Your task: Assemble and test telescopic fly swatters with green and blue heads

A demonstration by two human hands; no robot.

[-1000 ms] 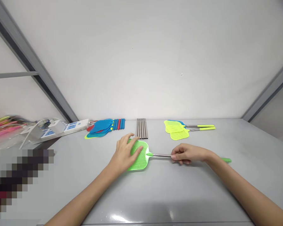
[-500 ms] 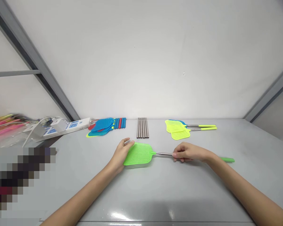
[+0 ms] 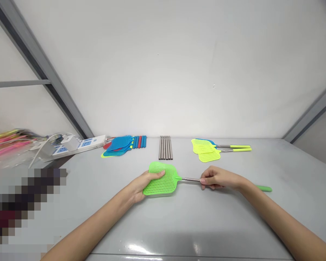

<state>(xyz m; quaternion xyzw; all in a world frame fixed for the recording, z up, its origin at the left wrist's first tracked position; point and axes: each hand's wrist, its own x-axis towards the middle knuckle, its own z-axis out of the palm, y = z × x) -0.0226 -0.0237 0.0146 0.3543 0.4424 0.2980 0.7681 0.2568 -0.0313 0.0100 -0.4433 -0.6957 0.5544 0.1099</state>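
Observation:
A green fly swatter (image 3: 163, 183) lies crosswise in front of me, its mesh head to the left and its green handle end to the right. My left hand (image 3: 141, 185) grips the left edge of the mesh head, thumb on top and fingers underneath, hidden. Thumb and fingertips of my right hand (image 3: 216, 177) pinch the metal rod between head and handle. My right hand and wrist hide part of the rod and handle.
Behind stand out several metal tubes (image 3: 165, 148) in a row. Left of them lie blue swatter heads (image 3: 118, 145) and short handles (image 3: 139, 141); to the right, yellow fly swatters (image 3: 209, 154). A white power strip (image 3: 91, 144) is at the far left.
My left hand has shifted its hold: the thumb now lies over the mesh head and the fingers have gone beneath it. My right hand keeps its pinch on the rod.

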